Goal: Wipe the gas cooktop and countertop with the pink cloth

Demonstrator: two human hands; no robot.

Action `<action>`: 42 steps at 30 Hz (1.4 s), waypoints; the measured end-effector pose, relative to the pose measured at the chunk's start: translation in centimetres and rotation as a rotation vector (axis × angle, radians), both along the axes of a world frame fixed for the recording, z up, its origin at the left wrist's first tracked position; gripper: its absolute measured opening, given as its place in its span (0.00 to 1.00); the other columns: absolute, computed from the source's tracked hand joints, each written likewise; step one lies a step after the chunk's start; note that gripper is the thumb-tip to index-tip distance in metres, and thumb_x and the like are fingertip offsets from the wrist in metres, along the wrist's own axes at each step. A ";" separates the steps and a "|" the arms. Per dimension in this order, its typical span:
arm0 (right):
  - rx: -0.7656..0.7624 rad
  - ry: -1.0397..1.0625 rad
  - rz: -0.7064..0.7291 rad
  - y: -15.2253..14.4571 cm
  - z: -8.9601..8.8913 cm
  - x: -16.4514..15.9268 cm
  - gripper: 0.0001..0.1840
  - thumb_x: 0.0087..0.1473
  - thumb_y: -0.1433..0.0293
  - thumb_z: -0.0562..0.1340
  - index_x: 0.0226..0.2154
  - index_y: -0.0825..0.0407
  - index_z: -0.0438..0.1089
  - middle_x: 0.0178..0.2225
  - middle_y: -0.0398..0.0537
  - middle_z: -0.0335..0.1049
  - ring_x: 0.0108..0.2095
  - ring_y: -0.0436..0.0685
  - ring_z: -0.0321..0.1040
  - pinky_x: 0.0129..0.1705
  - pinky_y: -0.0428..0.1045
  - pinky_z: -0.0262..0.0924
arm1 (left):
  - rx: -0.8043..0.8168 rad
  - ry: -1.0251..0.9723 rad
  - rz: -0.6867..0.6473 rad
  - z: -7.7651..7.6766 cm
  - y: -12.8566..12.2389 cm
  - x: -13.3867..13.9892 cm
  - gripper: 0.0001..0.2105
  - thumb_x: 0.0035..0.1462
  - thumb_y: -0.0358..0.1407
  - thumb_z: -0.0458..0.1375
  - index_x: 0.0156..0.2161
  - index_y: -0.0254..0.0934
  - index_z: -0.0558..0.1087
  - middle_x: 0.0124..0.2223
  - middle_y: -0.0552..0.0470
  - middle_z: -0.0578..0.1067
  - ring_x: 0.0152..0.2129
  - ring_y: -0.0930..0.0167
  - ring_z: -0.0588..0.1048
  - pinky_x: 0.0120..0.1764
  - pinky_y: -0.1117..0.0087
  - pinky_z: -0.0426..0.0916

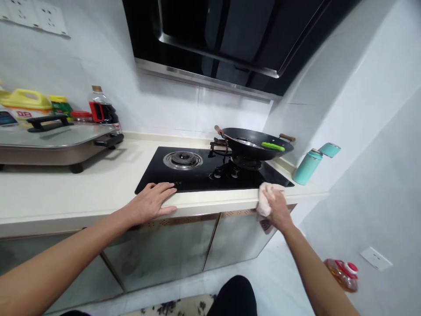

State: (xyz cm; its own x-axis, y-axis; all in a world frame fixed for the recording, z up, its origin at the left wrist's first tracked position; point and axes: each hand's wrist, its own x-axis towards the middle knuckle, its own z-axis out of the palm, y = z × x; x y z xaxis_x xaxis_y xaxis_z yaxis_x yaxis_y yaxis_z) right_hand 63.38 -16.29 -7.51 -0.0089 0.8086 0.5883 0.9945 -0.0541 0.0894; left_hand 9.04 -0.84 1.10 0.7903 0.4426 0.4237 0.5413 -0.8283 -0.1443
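Observation:
My left hand (152, 202) lies flat with its fingers stretched out over the front left edge of the black gas stove (197, 177) and the counter beside it. In my right hand (278, 209) is a pale pink cloth (264, 202), gripped against the counter's front edge near the stove's right corner. Part of the cloth hangs below the edge. On the stove's right burner sits a black wok (253, 151) with wooden handles and a green-handled utensil (272, 146) inside it. The left burner (183, 160) has nothing on it.
An electric pan with a glass lid (55, 140) stands on the counter at left, with a dark sauce bottle (104, 109) and other containers behind it. A turquoise flask (308, 167) stands at right. The range hood (204, 35) hangs overhead. An oil bottle (342, 275) is low at right.

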 end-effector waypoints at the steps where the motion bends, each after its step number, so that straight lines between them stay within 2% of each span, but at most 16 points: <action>1: -0.019 -0.001 -0.053 -0.6 0.2 2.5 0.47 0.45 0.64 0.68 0.67 0.58 0.60 0.67 0.71 0.55 0.66 0.75 0.52 0.66 0.67 0.50 | 0.005 -0.001 -0.001 0.0 0.0 0.0 0.33 0.69 0.62 0.45 0.63 0.42 0.74 0.66 0.40 0.72 0.61 0.58 0.70 0.58 0.58 0.60; 3: -0.032 -0.010 -0.154 -1.6 0.4 6.8 0.46 0.47 0.66 0.66 0.67 0.61 0.59 0.67 0.73 0.55 0.68 0.74 0.50 0.67 0.65 0.49 | 0.015 -0.003 0.001 0.0 0.1 0.1 0.32 0.69 0.61 0.46 0.63 0.42 0.74 0.66 0.40 0.72 0.60 0.58 0.70 0.58 0.58 0.60; 5: -0.052 -0.024 -0.230 -2.1 0.4 9.4 0.44 0.47 0.67 0.65 0.66 0.60 0.59 0.67 0.73 0.57 0.69 0.73 0.51 0.67 0.65 0.48 | 0.018 0.003 0.008 0.0 0.1 0.1 0.32 0.68 0.61 0.47 0.62 0.42 0.74 0.66 0.40 0.72 0.60 0.58 0.71 0.58 0.59 0.60; 7: -0.061 -0.039 -0.265 -2.1 0.2 9.9 0.42 0.48 0.67 0.65 0.65 0.57 0.60 0.66 0.72 0.58 0.68 0.74 0.52 0.67 0.66 0.48 | 0.015 0.014 0.017 0.0 0.0 0.1 0.31 0.69 0.60 0.47 0.62 0.41 0.74 0.66 0.40 0.72 0.59 0.58 0.71 0.57 0.59 0.59; 9: -0.054 -0.050 -0.250 -1.8 0.1 8.1 0.42 0.48 0.67 0.66 0.65 0.56 0.60 0.67 0.72 0.58 0.67 0.75 0.53 0.66 0.67 0.48 | 0.005 0.017 0.018 0.1 -0.1 0.2 0.31 0.69 0.60 0.47 0.62 0.41 0.73 0.66 0.39 0.72 0.59 0.58 0.71 0.57 0.59 0.59; 13: -0.031 -0.023 -0.107 -0.1 -0.2 -0.8 0.45 0.45 0.66 0.70 0.65 0.56 0.61 0.67 0.71 0.58 0.64 0.78 0.56 0.64 0.69 0.50 | -0.026 0.010 0.007 0.3 -0.2 0.4 0.30 0.69 0.58 0.48 0.63 0.40 0.73 0.66 0.39 0.72 0.59 0.58 0.71 0.56 0.60 0.59; 16: 0.061 0.035 0.009 2.0 -0.5 -10.2 0.47 0.42 0.68 0.71 0.65 0.53 0.62 0.64 0.70 0.62 0.60 0.79 0.60 0.61 0.71 0.54 | -0.039 0.019 0.002 0.3 -0.2 0.4 0.30 0.69 0.58 0.48 0.62 0.40 0.73 0.65 0.38 0.72 0.59 0.59 0.70 0.56 0.59 0.60; 21: 0.174 0.096 0.309 6.1 -1.4 -27.0 0.49 0.39 0.72 0.73 0.65 0.48 0.63 0.63 0.68 0.64 0.59 0.79 0.60 0.60 0.73 0.55 | -0.062 -0.042 -0.017 0.0 0.2 0.1 0.27 0.72 0.54 0.45 0.62 0.42 0.73 0.63 0.40 0.74 0.58 0.60 0.71 0.55 0.59 0.62; 24: 0.226 0.106 0.402 7.9 -1.9 -34.2 0.42 0.47 0.70 0.71 0.65 0.46 0.63 0.66 0.65 0.60 0.62 0.78 0.57 0.61 0.74 0.53 | -0.081 -0.083 -0.006 0.1 0.2 -0.1 0.26 0.73 0.52 0.44 0.64 0.41 0.71 0.64 0.41 0.73 0.60 0.61 0.70 0.55 0.60 0.63; 26: 0.296 0.095 0.433 8.4 -2.1 -36.3 0.37 0.53 0.69 0.67 0.65 0.44 0.63 0.67 0.62 0.60 0.63 0.76 0.56 0.62 0.74 0.53 | -0.089 -0.098 -0.002 0.2 -0.1 -0.2 0.25 0.73 0.50 0.44 0.63 0.41 0.72 0.62 0.42 0.74 0.59 0.62 0.70 0.56 0.60 0.63; 29: 0.392 0.040 0.509 8.3 -2.4 -35.0 0.33 0.58 0.72 0.64 0.64 0.40 0.64 0.65 0.57 0.62 0.64 0.71 0.56 0.62 0.69 0.55 | -0.083 -0.096 -0.019 0.5 -0.6 -0.2 0.22 0.74 0.48 0.45 0.60 0.41 0.74 0.59 0.42 0.76 0.57 0.62 0.71 0.57 0.59 0.63; 32: 0.444 -0.008 0.544 7.4 -2.8 -29.7 0.30 0.58 0.75 0.63 0.61 0.39 0.67 0.62 0.55 0.64 0.65 0.69 0.56 0.63 0.66 0.56 | -0.078 -0.108 -0.014 0.6 -1.2 -0.2 0.22 0.74 0.48 0.46 0.59 0.39 0.74 0.59 0.41 0.76 0.58 0.62 0.72 0.56 0.59 0.63; 34: 0.437 -0.034 0.496 6.3 -3.0 -25.0 0.29 0.57 0.74 0.62 0.60 0.41 0.69 0.60 0.57 0.64 0.64 0.70 0.57 0.63 0.67 0.56 | -0.092 -0.115 -0.004 0.7 -1.5 -0.1 0.23 0.74 0.50 0.46 0.59 0.38 0.74 0.59 0.40 0.76 0.57 0.62 0.72 0.55 0.60 0.63; 38: 0.292 -0.082 0.307 3.6 -2.8 -16.4 0.30 0.55 0.69 0.63 0.60 0.44 0.66 0.58 0.60 0.62 0.60 0.73 0.60 0.62 0.69 0.57 | -0.122 -0.120 0.004 0.6 -1.7 0.4 0.25 0.73 0.53 0.45 0.60 0.39 0.73 0.58 0.41 0.76 0.54 0.61 0.72 0.54 0.59 0.61; 40: 0.297 -0.109 0.257 2.6 -2.5 -14.2 0.35 0.55 0.65 0.65 0.64 0.46 0.60 0.60 0.63 0.59 0.60 0.75 0.59 0.60 0.71 0.57 | -0.134 -0.126 0.008 0.4 -1.7 0.7 0.26 0.73 0.53 0.45 0.61 0.38 0.72 0.58 0.41 0.75 0.54 0.61 0.72 0.54 0.59 0.61; 42: 0.349 -0.133 0.232 2.3 -2.1 -14.1 0.41 0.53 0.62 0.67 0.66 0.48 0.55 0.61 0.65 0.57 0.60 0.77 0.59 0.59 0.72 0.57 | -0.148 -0.125 0.011 0.3 -1.6 0.9 0.27 0.73 0.53 0.45 0.62 0.37 0.71 0.59 0.40 0.74 0.55 0.60 0.71 0.54 0.59 0.60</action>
State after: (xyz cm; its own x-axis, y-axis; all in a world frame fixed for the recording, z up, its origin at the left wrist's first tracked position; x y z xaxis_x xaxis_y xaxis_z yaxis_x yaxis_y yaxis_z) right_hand 49.30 -14.01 -9.62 -0.2611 0.5294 0.8072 0.9649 0.1193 0.2339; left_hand 9.93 -2.45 1.42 0.7302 0.5160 0.4478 0.5567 -0.8294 0.0478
